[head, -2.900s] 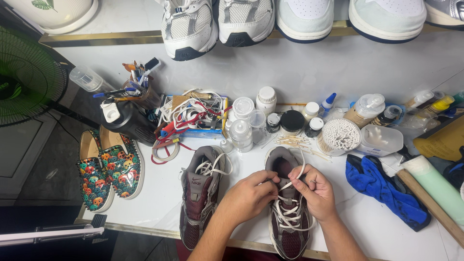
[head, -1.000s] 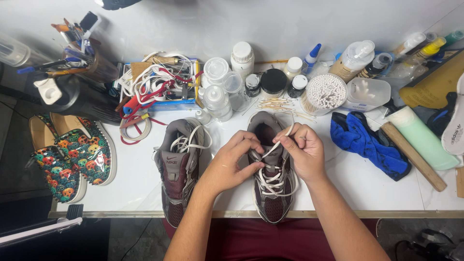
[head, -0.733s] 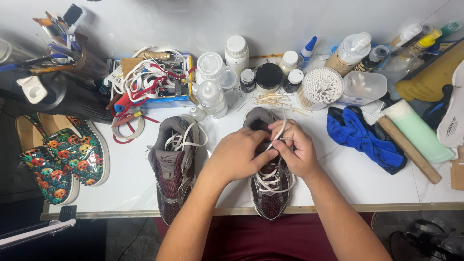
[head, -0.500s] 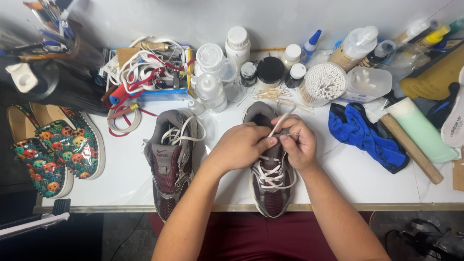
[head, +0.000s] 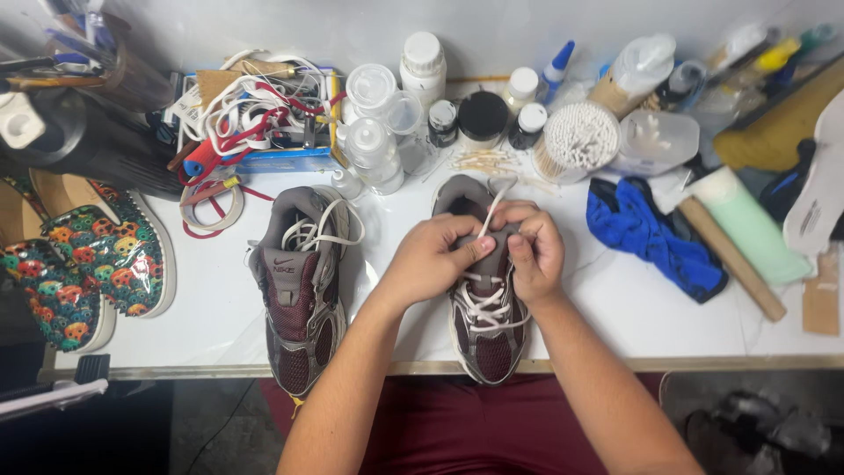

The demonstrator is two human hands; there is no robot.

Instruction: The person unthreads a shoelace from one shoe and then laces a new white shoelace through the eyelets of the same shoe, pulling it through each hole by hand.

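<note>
A: Where are the hands?

B: Both sit on the right sneaker (head: 486, 325), a grey and maroon one lying on the white table (head: 220, 308), toe towards the person. The left hand (head: 428, 262) rests over the tongue with its fingers curled, thumb and forefinger pinched on the white lace (head: 489, 215). The right hand (head: 534, 251) is just beside it at 3 o'clock, fingers closed tight on the same lace near the upper eyelets.

A: So both grips are narrow?

B: Yes, each is pinched shut on the lace. A loose end runs up from between the hands towards 12 o'clock.

A: And the other shoe?

B: The left sneaker (head: 301, 290) lies at 9 o'clock from the hands, parallel to the first, its lace bunched loose at the collar. No hand touches it.

A: What else is around?

B: At 12 o'clock from the hands, a cluster of white bottles (head: 387, 114) and a round tub of cotton swabs (head: 578, 139). At 3 o'clock, a crumpled blue cloth (head: 655, 237), and past it a pale green roll (head: 747, 233). At 10 o'clock, a tangle of red and white laces (head: 251, 110). Far out at 9 o'clock, a pair of colourful patterned slip-ons (head: 88, 264) at the table edge
</note>
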